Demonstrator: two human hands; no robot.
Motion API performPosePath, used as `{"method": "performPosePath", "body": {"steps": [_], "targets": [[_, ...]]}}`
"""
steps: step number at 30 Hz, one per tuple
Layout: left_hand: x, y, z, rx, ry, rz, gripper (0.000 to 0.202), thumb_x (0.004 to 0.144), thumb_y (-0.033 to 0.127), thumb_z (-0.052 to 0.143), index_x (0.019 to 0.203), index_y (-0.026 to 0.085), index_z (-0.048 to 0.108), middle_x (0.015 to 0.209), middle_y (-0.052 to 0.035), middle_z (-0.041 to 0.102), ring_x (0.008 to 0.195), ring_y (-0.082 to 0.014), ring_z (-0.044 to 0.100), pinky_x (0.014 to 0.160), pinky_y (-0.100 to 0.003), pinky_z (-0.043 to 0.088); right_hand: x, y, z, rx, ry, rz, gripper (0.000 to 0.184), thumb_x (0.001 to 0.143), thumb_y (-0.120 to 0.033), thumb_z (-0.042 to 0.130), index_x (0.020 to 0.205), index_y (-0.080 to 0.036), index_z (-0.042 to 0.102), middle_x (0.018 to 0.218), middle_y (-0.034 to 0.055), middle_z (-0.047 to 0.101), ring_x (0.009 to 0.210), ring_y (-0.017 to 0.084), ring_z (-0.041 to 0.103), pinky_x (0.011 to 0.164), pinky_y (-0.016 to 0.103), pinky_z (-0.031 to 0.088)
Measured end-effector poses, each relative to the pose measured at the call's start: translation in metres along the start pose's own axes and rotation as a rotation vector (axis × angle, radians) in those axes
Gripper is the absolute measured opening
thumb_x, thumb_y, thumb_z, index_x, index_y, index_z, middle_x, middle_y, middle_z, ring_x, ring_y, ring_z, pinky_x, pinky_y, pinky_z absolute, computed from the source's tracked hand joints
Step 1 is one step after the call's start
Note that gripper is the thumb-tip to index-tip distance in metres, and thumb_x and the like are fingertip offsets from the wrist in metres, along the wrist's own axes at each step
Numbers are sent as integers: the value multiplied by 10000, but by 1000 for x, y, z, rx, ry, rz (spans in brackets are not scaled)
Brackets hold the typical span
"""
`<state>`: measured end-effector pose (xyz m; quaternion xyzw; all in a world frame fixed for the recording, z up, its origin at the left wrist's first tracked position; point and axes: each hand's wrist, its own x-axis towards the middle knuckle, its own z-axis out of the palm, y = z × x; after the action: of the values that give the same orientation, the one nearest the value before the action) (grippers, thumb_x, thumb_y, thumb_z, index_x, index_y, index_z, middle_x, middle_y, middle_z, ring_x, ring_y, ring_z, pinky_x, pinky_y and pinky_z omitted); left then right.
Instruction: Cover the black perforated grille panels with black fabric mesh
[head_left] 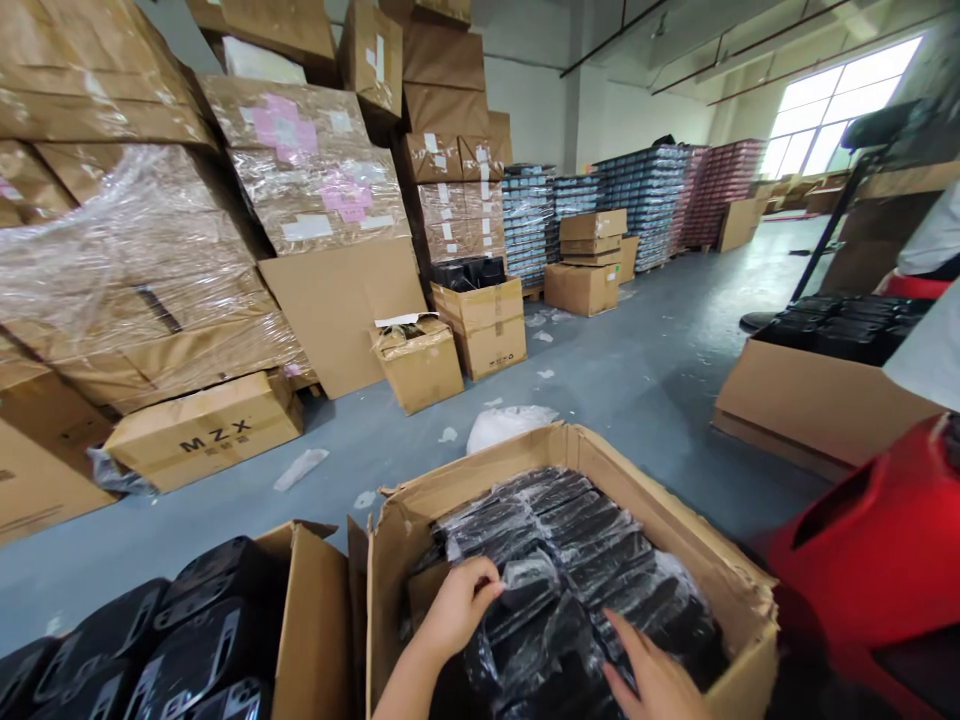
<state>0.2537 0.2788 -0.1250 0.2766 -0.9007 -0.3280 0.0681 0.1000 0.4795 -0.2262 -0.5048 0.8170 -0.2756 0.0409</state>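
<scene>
An open cardboard box [660,500] stands in front of me, packed with rows of black items in clear plastic bags [592,520]. Over its left part, my left hand [457,605] pinches the clear plastic bag [529,575] of one black item, thumb and fingertips together. My right hand [649,675] is lower and to the right, its fingers spread over the bagged items; its lower part is cut off by the frame edge. What exact kind the black items are is hidden by the wrinkled plastic.
At left, another box [319,620] holds bare glossy black plastic parts [202,640]. A red plastic chair or bin [870,540] stands close on the right. Beyond it, a person's white sleeve [930,340] shows beside a box of black parts [832,390]. Wrapped carton stacks [150,270] line the left.
</scene>
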Motion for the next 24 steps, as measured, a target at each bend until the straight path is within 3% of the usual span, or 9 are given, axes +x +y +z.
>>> {"method": "performPosePath", "body": {"steps": [2, 3, 7, 9, 11, 14, 16, 19, 24], "targets": [[-4, 8, 8, -170, -31, 42, 127, 741, 270, 459, 692, 167, 513, 763, -7, 574, 739, -122, 516, 682, -217, 389, 24, -25, -5, 181, -51, -29, 561, 700, -235, 440, 1254, -226, 354, 1265, 61, 450, 1018, 155, 530, 752, 238, 442], [-5, 11, 13, -230, -72, 50, 124, 739, 272, 459, 701, 165, 509, 747, -1, 562, 714, -115, 508, 663, -213, 388, 34, -36, -6, 246, -102, -64, 580, 682, -222, 448, 1254, -235, 351, 1290, 54, 420, 1063, 154, 495, 793, 237, 425], [-4, 6, 29, -259, -249, 17, 125, 725, 273, 467, 736, 161, 522, 661, 27, 519, 630, -97, 477, 593, -200, 380, 57, -47, 4, 269, -301, -44, 322, 651, -103, 385, 805, -218, 644, 844, 54, 674, 835, 179, 604, 739, 248, 427], [-3, -3, 31, -116, -247, -46, 147, 736, 259, 438, 784, 162, 538, 721, 8, 552, 676, -109, 502, 630, -213, 395, 58, -34, 7, 315, -171, 57, 303, 692, -120, 347, 729, -213, 634, 763, 57, 676, 762, 180, 614, 702, 251, 432], [-1, -14, 31, 89, -242, -84, 171, 709, 228, 464, 849, 173, 544, 826, -16, 578, 766, -135, 527, 704, -243, 408, 54, -16, 7, 405, 100, 216, 288, 753, -229, 329, 824, -196, 606, 801, 80, 668, 752, 194, 609, 686, 267, 439], [2, -24, 31, 345, -370, -37, 310, 580, 151, 580, 881, 219, 559, 951, -21, 572, 906, -189, 522, 797, -291, 403, 47, 6, 4, 520, 412, 443, 337, 754, -370, 342, 909, -161, 558, 766, 96, 656, 688, 216, 599, 621, 288, 448], [4, -26, 32, 435, -450, -15, 352, 542, 103, 592, 872, 222, 562, 969, -27, 573, 942, -208, 520, 824, -308, 401, 44, 14, 3, 608, 471, 514, 347, 727, -382, 374, 926, -158, 548, 662, 62, 638, 592, 208, 582, 564, 288, 444], [5, -29, 34, 518, -455, -57, 442, 545, 69, 574, 970, 172, 509, 995, -73, 572, 928, -217, 540, 807, -315, 424, 42, 16, 4, 784, 493, 622, 374, 699, -374, 394, 948, -138, 543, 516, 5, 564, 455, 173, 517, 492, 283, 433], [2, -37, 40, 663, -429, -237, 599, 445, -15, 630, 1017, 109, 500, 1102, -172, 526, 972, -304, 538, 817, -397, 427, 40, 16, 7, 1078, 589, 718, 405, 623, -406, 482, 916, -134, 545, 705, 32, 597, 559, 161, 525, 490, 269, 451]]}}
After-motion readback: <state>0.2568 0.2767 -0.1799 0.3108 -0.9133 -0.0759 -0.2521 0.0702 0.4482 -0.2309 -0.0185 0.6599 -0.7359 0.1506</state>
